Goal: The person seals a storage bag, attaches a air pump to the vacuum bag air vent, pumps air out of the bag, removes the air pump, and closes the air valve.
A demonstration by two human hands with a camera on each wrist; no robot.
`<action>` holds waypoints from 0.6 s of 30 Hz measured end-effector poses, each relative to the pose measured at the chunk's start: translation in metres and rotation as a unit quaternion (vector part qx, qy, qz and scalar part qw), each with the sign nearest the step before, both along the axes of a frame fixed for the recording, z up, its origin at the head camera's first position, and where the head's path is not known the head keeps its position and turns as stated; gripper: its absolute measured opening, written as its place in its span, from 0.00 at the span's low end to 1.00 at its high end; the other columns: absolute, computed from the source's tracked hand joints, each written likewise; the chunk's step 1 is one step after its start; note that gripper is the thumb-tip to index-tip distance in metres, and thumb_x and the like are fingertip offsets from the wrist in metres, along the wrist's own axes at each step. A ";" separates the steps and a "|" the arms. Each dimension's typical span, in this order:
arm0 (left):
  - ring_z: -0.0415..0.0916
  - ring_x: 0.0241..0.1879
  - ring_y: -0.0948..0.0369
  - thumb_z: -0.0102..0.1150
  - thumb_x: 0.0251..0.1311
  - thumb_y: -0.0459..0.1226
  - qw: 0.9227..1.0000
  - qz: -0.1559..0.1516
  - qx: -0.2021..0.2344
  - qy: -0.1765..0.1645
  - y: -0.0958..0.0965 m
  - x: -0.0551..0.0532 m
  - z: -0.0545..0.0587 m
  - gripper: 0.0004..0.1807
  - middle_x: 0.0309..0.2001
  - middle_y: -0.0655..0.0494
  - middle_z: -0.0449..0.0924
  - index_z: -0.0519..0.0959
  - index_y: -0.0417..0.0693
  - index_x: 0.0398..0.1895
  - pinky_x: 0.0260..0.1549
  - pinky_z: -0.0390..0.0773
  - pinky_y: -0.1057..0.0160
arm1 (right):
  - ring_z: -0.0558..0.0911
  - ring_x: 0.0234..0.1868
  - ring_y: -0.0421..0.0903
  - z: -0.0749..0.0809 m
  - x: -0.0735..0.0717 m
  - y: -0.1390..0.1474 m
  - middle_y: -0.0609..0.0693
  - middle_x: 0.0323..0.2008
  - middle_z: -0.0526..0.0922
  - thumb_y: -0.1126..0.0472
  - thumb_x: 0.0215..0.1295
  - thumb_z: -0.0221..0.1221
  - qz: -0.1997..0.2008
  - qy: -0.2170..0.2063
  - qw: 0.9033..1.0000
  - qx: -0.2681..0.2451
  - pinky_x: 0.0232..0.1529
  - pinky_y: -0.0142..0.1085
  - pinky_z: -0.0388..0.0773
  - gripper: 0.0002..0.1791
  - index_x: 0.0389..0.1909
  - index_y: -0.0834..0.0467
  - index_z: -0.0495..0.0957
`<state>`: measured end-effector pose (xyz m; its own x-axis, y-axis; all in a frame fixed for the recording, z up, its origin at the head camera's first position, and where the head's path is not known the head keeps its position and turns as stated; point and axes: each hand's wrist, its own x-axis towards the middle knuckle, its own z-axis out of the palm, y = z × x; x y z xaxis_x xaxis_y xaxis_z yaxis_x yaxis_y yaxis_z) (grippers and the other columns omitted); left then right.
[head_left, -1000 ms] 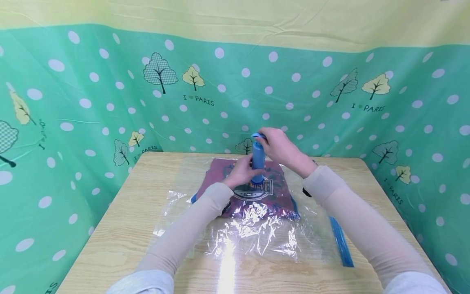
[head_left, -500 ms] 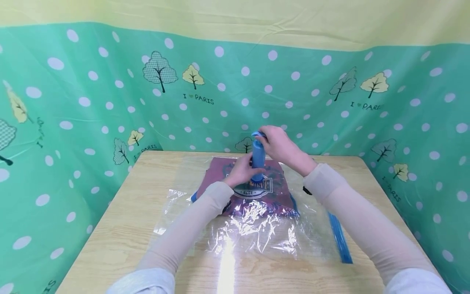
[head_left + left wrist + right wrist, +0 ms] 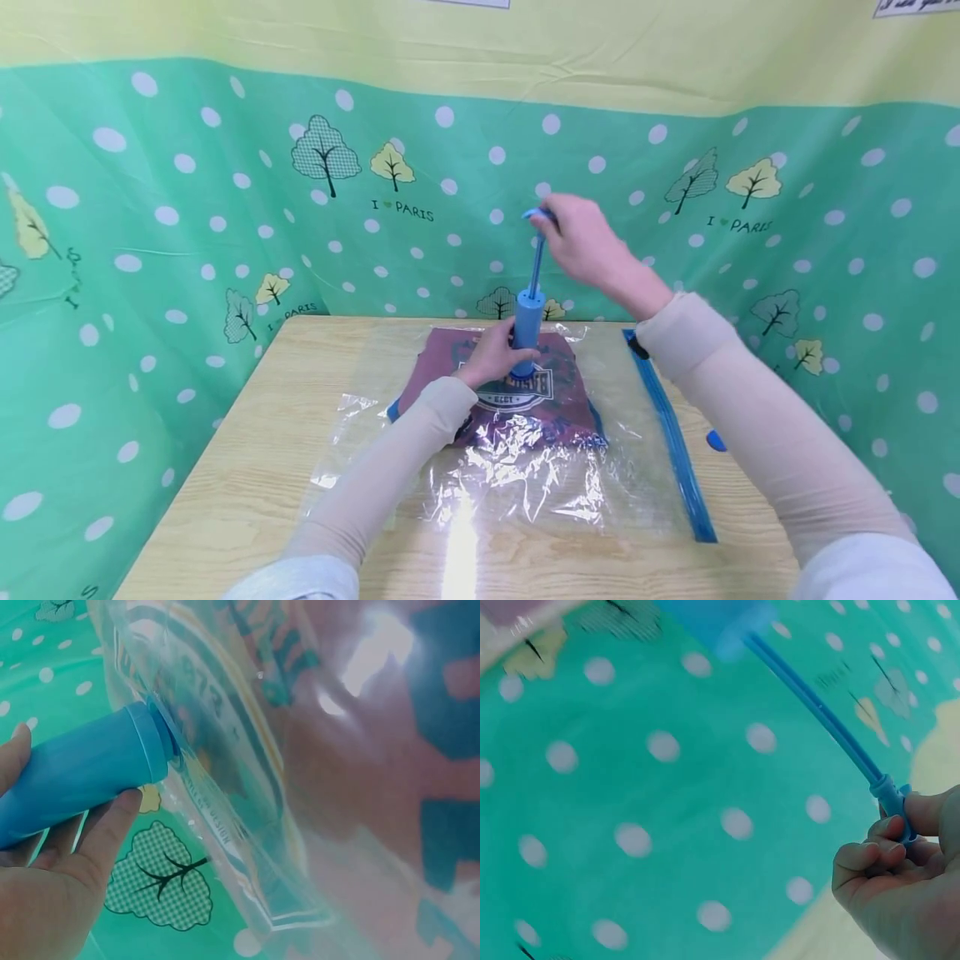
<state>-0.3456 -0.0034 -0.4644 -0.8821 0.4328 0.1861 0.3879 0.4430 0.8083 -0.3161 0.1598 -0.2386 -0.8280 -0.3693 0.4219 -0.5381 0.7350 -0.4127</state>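
Observation:
A blue hand pump [image 3: 528, 321] stands nearly upright on a clear plastic vacuum bag [image 3: 525, 492] in the head view. Inside the bag lies a folded maroon garment [image 3: 442, 358] with a printed emblem. My left hand [image 3: 491, 354] grips the pump's barrel low down, and the left wrist view shows the barrel [image 3: 82, 769] meeting the bag's film. My right hand [image 3: 585, 237] holds the pump handle [image 3: 894, 810] high above the barrel. Between handle and barrel the thin blue rod [image 3: 817, 709] is drawn far out.
Along the bag's right side runs a blue zip strip [image 3: 671, 433]. A small round blue cap [image 3: 716, 440] lies on the wooden table [image 3: 247, 442], partly hidden by the right forearm. A green dotted curtain [image 3: 420, 167] hangs behind the table and at both sides.
My right hand has risen with the pump handle, pulling the rod out of the barrel. The left hand stays on the barrel. The blue cap and more of the zip strip now show.

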 end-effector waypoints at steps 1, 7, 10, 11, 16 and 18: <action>0.84 0.54 0.48 0.73 0.67 0.39 1.000 -0.001 0.001 -0.001 0.000 0.000 0.000 0.31 0.59 0.42 0.82 0.73 0.40 0.69 0.55 0.83 0.51 | 0.75 0.35 0.51 0.009 0.001 -0.001 0.57 0.40 0.80 0.60 0.85 0.49 -0.005 0.006 1.000 0.004 0.37 0.42 0.76 0.14 0.52 0.66 0.78; 0.84 0.55 0.48 0.73 0.66 0.38 1.000 -0.003 0.018 -0.002 -0.002 -0.003 0.001 0.33 0.59 0.42 0.82 0.72 0.39 0.70 0.55 0.83 0.51 | 0.72 0.33 0.53 0.052 0.009 -0.004 0.57 0.39 0.79 0.57 0.86 0.47 -0.015 0.052 0.998 0.025 0.35 0.41 0.69 0.18 0.52 0.68 0.78; 0.83 0.55 0.48 0.73 0.67 0.38 1.000 -0.006 0.026 0.006 -0.001 -0.005 0.003 0.33 0.59 0.42 0.82 0.72 0.39 0.71 0.55 0.83 0.52 | 0.70 0.32 0.53 0.059 0.012 -0.005 0.58 0.38 0.78 0.57 0.86 0.47 -0.014 0.063 0.997 0.031 0.34 0.41 0.67 0.17 0.50 0.68 0.78; 0.83 0.55 0.48 0.73 0.67 0.38 1.000 -0.007 0.028 0.008 -0.001 -0.006 0.003 0.33 0.59 0.42 0.82 0.72 0.39 0.71 0.55 0.83 0.52 | 0.70 0.32 0.53 0.058 0.011 -0.005 0.58 0.37 0.77 0.57 0.85 0.48 -0.013 0.066 0.997 0.029 0.34 0.41 0.66 0.17 0.50 0.68 0.78; 0.83 0.55 0.48 0.73 0.67 0.38 1.000 -0.005 0.023 0.009 -0.001 -0.004 0.000 0.32 0.59 0.42 0.82 0.72 0.39 0.70 0.55 0.83 0.52 | 0.75 0.30 0.51 0.026 0.007 -0.008 0.57 0.37 0.82 0.61 0.84 0.52 -0.001 0.028 1.000 0.014 0.31 0.40 0.76 0.14 0.51 0.68 0.80; 0.83 0.54 0.48 0.73 0.66 0.38 1.000 -0.003 0.017 0.009 -0.002 -0.002 -0.004 0.31 0.59 0.42 0.82 0.73 0.40 0.69 0.54 0.83 0.52 | 0.78 0.29 0.50 -0.001 0.003 -0.009 0.57 0.37 0.83 0.62 0.83 0.54 0.003 -0.007 1.000 0.017 0.30 0.40 0.79 0.12 0.51 0.67 0.80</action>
